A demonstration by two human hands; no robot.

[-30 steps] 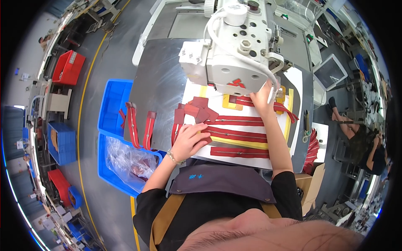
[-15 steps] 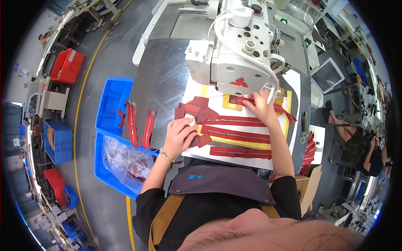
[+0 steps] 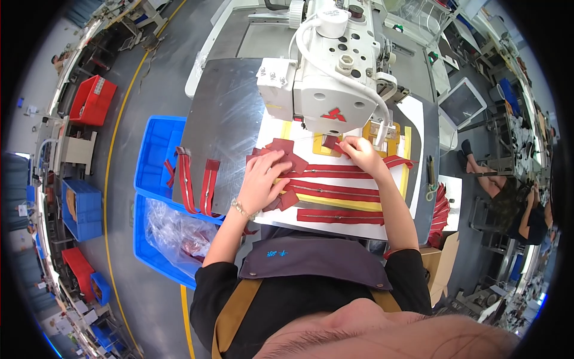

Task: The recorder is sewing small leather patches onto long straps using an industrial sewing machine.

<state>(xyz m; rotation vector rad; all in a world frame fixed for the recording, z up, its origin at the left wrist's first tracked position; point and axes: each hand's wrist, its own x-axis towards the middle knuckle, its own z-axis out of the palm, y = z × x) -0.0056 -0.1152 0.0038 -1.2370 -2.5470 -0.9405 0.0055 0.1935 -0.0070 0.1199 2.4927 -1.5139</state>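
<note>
My left hand [image 3: 261, 184] lies with its fingers apart over a loose pile of small dark red patches [image 3: 296, 163]; a beaded bracelet is round its wrist. Under the head of a white sewing machine [image 3: 335, 90], my right hand [image 3: 362, 157] has thumb and fingers pinched at the end of a red zipper [image 3: 342, 149]. That end lies in a yellow frame [image 3: 318, 144], partly hidden by my fingers. Closer to me, several red zippers [image 3: 338, 191] with metal teeth lie side by side on the white board [image 3: 306, 230].
More red zippers [image 3: 209, 186] hang over the metal table's [image 3: 230, 96] left edge. Blue bins [image 3: 141, 239] stand there, one holding clear plastic [image 3: 170, 230]. Small scissors [image 3: 431, 190] lie at the right edge, near a bundle of red zippers [image 3: 440, 210] and a screen [image 3: 463, 105].
My right hand has drawn slightly left and nearer to me at the yellow frame. The left hand has slid up over the patches, its fingers spreading more.
</note>
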